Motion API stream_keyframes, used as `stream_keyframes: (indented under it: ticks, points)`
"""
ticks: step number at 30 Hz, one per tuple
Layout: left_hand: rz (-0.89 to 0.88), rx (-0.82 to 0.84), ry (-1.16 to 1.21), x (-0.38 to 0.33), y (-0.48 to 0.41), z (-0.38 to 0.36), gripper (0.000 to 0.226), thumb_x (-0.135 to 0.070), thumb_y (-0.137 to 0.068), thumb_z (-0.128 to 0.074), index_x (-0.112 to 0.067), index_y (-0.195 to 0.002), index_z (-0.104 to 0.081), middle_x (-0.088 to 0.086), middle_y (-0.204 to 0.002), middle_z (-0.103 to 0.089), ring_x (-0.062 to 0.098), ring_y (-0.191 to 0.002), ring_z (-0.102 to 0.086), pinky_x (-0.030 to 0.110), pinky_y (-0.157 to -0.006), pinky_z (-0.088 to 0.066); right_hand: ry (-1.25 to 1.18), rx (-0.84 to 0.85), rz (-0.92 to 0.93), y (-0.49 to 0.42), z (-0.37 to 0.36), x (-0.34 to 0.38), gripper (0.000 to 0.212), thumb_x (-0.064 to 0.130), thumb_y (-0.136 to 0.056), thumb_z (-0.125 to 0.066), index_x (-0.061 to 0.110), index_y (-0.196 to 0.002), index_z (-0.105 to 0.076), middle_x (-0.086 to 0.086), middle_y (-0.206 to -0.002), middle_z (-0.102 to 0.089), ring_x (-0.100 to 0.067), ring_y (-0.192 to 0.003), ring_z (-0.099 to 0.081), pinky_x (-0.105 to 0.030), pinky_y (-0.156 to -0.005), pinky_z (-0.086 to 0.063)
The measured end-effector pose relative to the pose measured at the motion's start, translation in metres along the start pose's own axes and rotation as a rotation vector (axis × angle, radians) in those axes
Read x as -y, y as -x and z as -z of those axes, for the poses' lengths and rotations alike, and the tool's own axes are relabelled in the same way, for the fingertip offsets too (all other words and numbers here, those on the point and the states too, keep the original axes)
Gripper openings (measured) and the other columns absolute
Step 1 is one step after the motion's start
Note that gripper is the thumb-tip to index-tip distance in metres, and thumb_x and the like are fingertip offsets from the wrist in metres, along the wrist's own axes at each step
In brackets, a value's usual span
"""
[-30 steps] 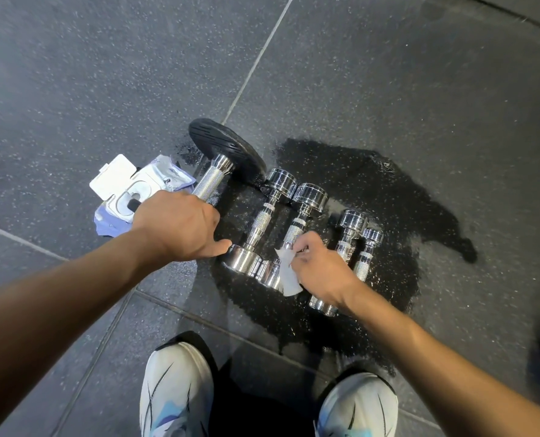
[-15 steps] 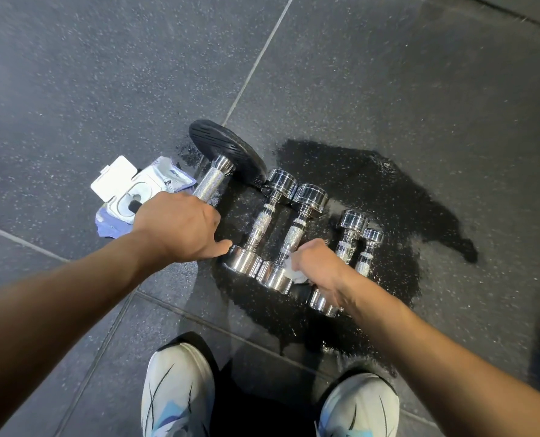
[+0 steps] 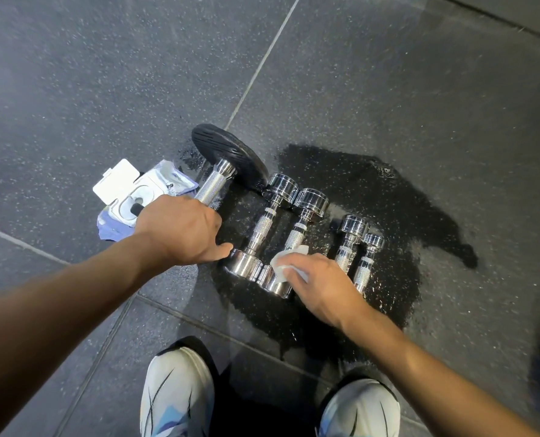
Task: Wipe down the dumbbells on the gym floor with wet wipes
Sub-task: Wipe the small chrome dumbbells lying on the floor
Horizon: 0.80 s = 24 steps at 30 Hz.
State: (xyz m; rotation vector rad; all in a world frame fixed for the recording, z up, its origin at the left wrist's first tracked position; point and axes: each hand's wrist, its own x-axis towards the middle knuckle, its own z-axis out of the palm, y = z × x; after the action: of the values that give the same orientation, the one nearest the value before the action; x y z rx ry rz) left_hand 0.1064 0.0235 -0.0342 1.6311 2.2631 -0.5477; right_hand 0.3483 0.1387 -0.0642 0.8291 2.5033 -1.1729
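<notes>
Several chrome dumbbells lie side by side on the dark gym floor (image 3: 388,89). My left hand (image 3: 180,230) grips the handle of the large dumbbell (image 3: 213,184) with the black plate (image 3: 231,156). My right hand (image 3: 317,280) holds a white wet wipe (image 3: 286,261) against the near end of the second small chrome dumbbell (image 3: 297,236). Another chrome dumbbell (image 3: 262,227) lies just left of it, and two smaller ones (image 3: 352,238) lie to the right, partly hidden by my right hand.
An open pack of wet wipes (image 3: 130,190) with its white lid flipped up lies left of the large dumbbell. A wet patch (image 3: 388,190) spreads on the floor under and beyond the dumbbells. My two white shoes (image 3: 177,392) stand at the bottom edge.
My right hand slid with the wipe along the second small dumbbell toward its near end. My left hand stayed on the large dumbbell's handle.
</notes>
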Motion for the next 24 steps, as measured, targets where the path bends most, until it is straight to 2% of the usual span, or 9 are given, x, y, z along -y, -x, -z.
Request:
stream_keyframes:
  ticks: [3, 7, 11, 12, 15, 18, 20, 22, 24]
  points:
    - [0.003, 0.002, -0.005, 0.0, 0.0, 0.001, 0.052, -0.081, -0.091, -0.038, -0.032, -0.083, -0.052, -0.01, -0.076, -0.052, 0.02, -0.079, -0.054, 0.031, -0.061, -0.035, 0.125, -0.044, 0.138, -0.016, -0.005, -0.015, 0.037, 0.017, -0.107, -0.049, 0.037, -0.134, -0.062, 0.02, -0.131, -0.063, -0.009, -0.106, -0.054, -0.025, -0.098, -0.048]
    - [0.013, -0.02, -0.004, 0.0, 0.0, -0.002, 0.051, -0.081, -0.09, -0.039, -0.033, -0.083, -0.052, -0.01, -0.077, -0.054, 0.02, -0.078, -0.053, 0.031, -0.062, -0.034, 0.325, -0.126, 0.188, -0.04, 0.002, -0.03, 0.064, -0.009, -0.099, -0.044, 0.038, -0.142, -0.047, 0.015, -0.115, -0.063, -0.009, -0.087, -0.055, -0.011, -0.078, -0.047]
    - [0.019, -0.027, 0.0, 0.0, 0.0, -0.001, 0.051, -0.081, -0.089, -0.04, -0.032, -0.081, -0.051, -0.01, -0.072, -0.051, 0.019, -0.076, -0.052, 0.031, -0.058, -0.031, 0.368, -0.308, 0.165, -0.064, 0.002, -0.044, 0.079, -0.022, -0.087, -0.048, 0.028, -0.148, -0.047, 0.008, -0.141, -0.06, -0.017, -0.102, -0.063, -0.024, -0.097, -0.05]
    - [0.02, -0.025, -0.002, 0.0, 0.0, -0.001, 0.051, -0.081, -0.089, -0.04, -0.032, -0.08, -0.052, -0.01, -0.072, -0.05, 0.019, -0.076, -0.052, 0.03, -0.057, -0.03, 0.361, -0.314, 0.149, -0.062, -0.002, -0.041, 0.077, -0.021, -0.087, -0.048, 0.029, -0.145, -0.048, 0.01, -0.136, -0.062, -0.014, -0.101, -0.063, -0.019, -0.096, -0.05]
    - [0.02, -0.031, -0.002, -0.001, 0.0, -0.001, 0.053, -0.082, -0.089, -0.04, -0.032, -0.08, -0.053, -0.01, -0.072, -0.052, 0.019, -0.076, -0.052, 0.03, -0.055, -0.028, 0.378, -0.189, 0.204, -0.048, -0.022, -0.034, 0.067, -0.014, -0.087, -0.057, 0.035, -0.132, -0.053, 0.016, -0.113, -0.062, -0.005, -0.08, -0.048, -0.004, -0.065, -0.041]
    - [0.021, -0.036, -0.007, 0.0, 0.0, -0.001, 0.052, -0.082, -0.089, -0.04, -0.031, -0.081, -0.053, -0.009, -0.073, -0.051, 0.02, -0.076, -0.052, 0.029, -0.053, -0.024, 0.39, -0.033, 0.305, -0.035, -0.033, -0.038, 0.072, -0.01, -0.088, -0.057, 0.045, -0.135, -0.05, 0.027, -0.133, -0.058, 0.0, -0.081, -0.038, -0.011, -0.078, -0.037]
    - [0.018, -0.035, -0.011, 0.0, 0.0, 0.001, 0.053, -0.082, -0.089, -0.04, -0.031, -0.083, -0.055, -0.009, -0.074, -0.053, 0.019, -0.075, -0.053, 0.028, -0.051, -0.023, 0.408, -0.087, 0.308, -0.036, -0.021, -0.036, 0.077, -0.013, -0.088, -0.051, 0.049, -0.133, -0.048, 0.023, -0.131, -0.06, 0.0, -0.076, -0.042, -0.015, -0.072, -0.04]
    - [0.015, -0.033, -0.013, 0.0, 0.0, 0.001, 0.054, -0.082, -0.089, -0.039, -0.031, -0.084, -0.058, -0.009, -0.076, -0.057, 0.019, -0.076, -0.054, 0.028, -0.05, -0.023, 0.372, -0.189, 0.193, -0.043, -0.003, -0.037, 0.079, -0.016, -0.087, -0.048, 0.048, -0.134, -0.044, 0.01, -0.112, -0.064, -0.003, -0.067, -0.049, -0.015, -0.056, -0.042]
    - [0.016, -0.026, -0.012, 0.0, 0.001, 0.0, 0.054, -0.082, -0.089, -0.039, -0.031, -0.085, -0.058, -0.009, -0.078, -0.058, 0.019, -0.076, -0.055, 0.027, -0.05, -0.023, 0.339, -0.283, 0.142, -0.053, 0.01, -0.046, 0.08, -0.017, -0.089, -0.045, 0.044, -0.141, -0.041, 0.004, -0.118, -0.066, -0.01, -0.077, -0.058, -0.019, -0.063, -0.047]
